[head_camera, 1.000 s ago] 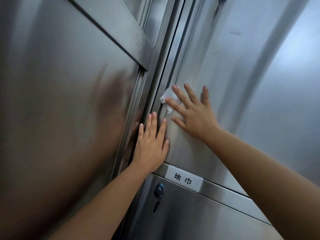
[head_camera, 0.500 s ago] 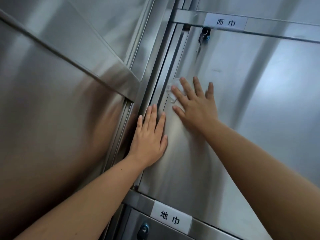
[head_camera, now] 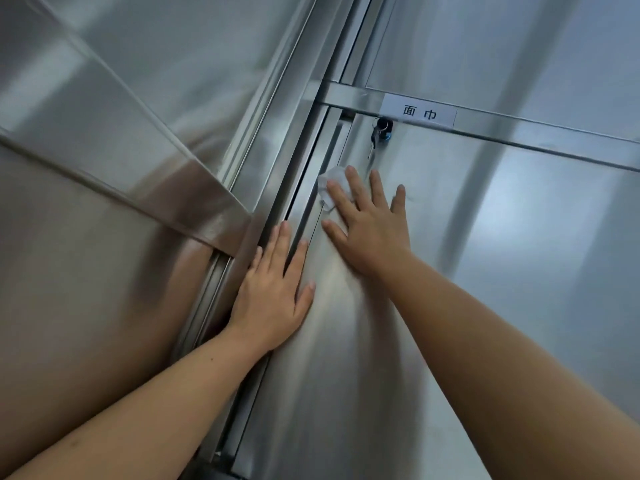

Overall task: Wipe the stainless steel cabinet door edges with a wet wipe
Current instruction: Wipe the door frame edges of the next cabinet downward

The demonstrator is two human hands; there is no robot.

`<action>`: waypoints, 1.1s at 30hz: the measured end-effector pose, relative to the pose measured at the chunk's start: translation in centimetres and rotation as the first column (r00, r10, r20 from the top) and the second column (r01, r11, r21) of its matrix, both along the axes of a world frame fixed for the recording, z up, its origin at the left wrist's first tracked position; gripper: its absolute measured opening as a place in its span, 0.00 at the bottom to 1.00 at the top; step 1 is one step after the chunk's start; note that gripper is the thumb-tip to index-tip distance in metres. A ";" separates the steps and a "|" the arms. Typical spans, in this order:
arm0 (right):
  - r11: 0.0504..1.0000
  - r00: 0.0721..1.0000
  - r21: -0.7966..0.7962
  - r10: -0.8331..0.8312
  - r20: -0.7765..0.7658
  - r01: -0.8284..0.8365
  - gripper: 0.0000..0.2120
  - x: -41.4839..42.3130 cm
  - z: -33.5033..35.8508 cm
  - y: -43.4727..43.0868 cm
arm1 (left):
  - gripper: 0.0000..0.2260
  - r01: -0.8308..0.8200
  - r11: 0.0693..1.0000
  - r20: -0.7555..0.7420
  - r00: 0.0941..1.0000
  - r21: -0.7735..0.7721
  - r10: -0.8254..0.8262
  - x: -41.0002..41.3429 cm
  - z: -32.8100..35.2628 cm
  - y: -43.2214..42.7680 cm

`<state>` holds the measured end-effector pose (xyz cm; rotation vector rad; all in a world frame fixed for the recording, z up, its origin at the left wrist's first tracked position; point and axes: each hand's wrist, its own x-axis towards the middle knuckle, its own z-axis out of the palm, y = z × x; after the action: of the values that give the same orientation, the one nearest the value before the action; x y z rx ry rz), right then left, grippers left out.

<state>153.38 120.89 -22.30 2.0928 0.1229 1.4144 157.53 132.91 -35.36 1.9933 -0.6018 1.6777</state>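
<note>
Wipe (head_camera: 331, 184) is sitting just above centre frame, a small crumpled white pad, pinned against the door (head_camera: 485, 289) under the first two fingers of the right hand (head_camera: 372, 233). Right hand is lying flat on the steel, fingers straight and spread, thumb sticking out toward lower left. Nothing is curling round the wipe, so it is pressing, not pinching. Wipe is touching the door face right beside its left edge (head_camera: 313, 202), where a dark gap is running down toward bottom centre. Left hand (head_camera: 273, 292) is resting flat lower down at centre frame, fingers straight and close together, lying across that gap and holding nothing. Lock (head_camera: 382, 128) with a key hanging from it is showing just above the wipe, near the door's upper left corner. Label (head_camera: 419, 112) with two printed characters is sitting on the rail (head_camera: 554, 138) directly above the lock. Panel (head_camera: 86, 289) is filling the left of frame, reflecting the arms as a blur.
</note>
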 end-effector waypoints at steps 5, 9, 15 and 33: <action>0.999 0.999 0.007 0.033 0.030 -0.033 0.30 0.7 0.1 0.1 | 0.27 -0.016 1.000 0.057 0.998 -0.019 0.017 0.0 0.1 -0.1; 1.000 0.999 -0.019 0.017 0.047 -0.016 0.31 0.8 0.5 0.2 | 0.26 -0.020 0.999 0.091 0.996 -0.036 0.024 0.1 -0.1 -0.3; 0.997 0.997 0.038 0.065 0.035 -0.066 0.31 1.2 3.1 1.5 | 0.26 -0.039 0.998 0.114 0.992 -0.051 0.045 0.4 -0.1 -0.5; 0.978 0.981 0.144 0.129 0.146 -0.150 0.31 2.6 5.1 2.6 | 0.25 -0.024 0.998 0.131 0.991 -0.065 0.033 0.8 -0.2 -0.6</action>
<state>155.95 123.49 -17.19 2.1385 0.1112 1.6949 158.35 132.29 -35.53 1.8658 -0.5610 1.8344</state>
